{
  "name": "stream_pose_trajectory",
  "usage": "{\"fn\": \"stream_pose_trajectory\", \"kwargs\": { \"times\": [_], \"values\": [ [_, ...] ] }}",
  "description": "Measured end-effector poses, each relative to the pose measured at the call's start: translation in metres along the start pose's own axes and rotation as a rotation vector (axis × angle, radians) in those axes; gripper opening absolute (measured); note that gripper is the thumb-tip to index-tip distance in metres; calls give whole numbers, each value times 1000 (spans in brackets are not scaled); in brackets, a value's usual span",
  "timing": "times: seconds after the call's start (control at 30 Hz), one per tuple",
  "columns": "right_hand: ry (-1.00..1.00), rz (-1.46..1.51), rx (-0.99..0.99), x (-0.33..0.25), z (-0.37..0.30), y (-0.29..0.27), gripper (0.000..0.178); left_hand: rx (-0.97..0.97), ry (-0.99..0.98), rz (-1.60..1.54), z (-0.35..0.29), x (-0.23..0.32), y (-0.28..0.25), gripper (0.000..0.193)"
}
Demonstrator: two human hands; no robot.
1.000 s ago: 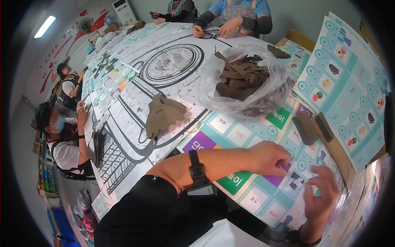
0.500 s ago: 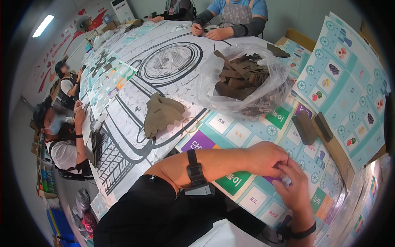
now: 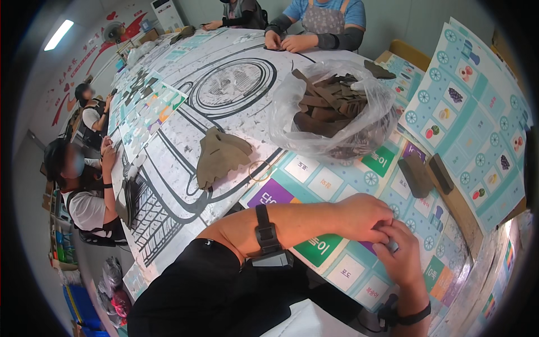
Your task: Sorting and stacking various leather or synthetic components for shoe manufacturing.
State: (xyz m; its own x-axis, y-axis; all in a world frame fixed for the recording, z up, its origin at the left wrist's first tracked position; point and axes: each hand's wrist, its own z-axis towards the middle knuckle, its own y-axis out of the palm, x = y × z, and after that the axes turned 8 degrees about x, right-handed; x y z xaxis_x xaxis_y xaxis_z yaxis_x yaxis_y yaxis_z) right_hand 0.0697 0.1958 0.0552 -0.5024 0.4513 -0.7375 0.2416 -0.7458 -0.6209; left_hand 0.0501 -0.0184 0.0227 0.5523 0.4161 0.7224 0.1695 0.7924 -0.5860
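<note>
My left hand (image 3: 366, 215) reaches across from the left, over the printed sheet at the table's near right. Its fingers are curled closed and meet the fingertips of my right hand (image 3: 403, 259), which comes up from below with thumb and fingers pinched together. Whatever lies between the fingers is hidden. Beyond my left forearm lies a stack of brown, scallop-edged flat pieces (image 3: 220, 157), with a thin tan ring (image 3: 260, 170) beside it. Two brown blocks of stacked strips, one (image 3: 415, 175) and another (image 3: 441, 173), sit to the right of my hands.
A clear plastic bag (image 3: 281, 121) full of brown strips stands beyond my hands. Printed boards (image 3: 477, 112) lean upright at the right, by a wooden strip (image 3: 461, 216). Across the table a person in an apron (image 3: 324, 22) works; others sit along the left side.
My hands stay in the same place, with the fingers shifting slightly against each other. The person at the left has turned their head, and the person across has moved their hands a little.
</note>
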Motion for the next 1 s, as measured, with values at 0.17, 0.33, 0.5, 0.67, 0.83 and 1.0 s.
{"fn": "stream_pose_trajectory", "kwargs": {
  "times": [0.17,0.33,0.5,0.67,0.83,1.0],
  "values": [
    [-20,-8,-3,0,0,0,33,-12,-20,-1,0,1,-1,30],
    [7,-8,-9,0,-1,0,33,-32,-37,4,1,3,-3,30],
    [-8,-19,1,2,-1,1,34,-36,-43,-4,1,2,-1,31],
    [-16,-17,-8,1,0,0,34,-30,-21,4,1,2,-2,31],
    [-13,-13,-16,-1,1,0,34,-24,-8,11,1,0,0,32],
    [19,-27,-29,1,0,0,35,-29,5,41,1,1,-4,30]
  ]
}}
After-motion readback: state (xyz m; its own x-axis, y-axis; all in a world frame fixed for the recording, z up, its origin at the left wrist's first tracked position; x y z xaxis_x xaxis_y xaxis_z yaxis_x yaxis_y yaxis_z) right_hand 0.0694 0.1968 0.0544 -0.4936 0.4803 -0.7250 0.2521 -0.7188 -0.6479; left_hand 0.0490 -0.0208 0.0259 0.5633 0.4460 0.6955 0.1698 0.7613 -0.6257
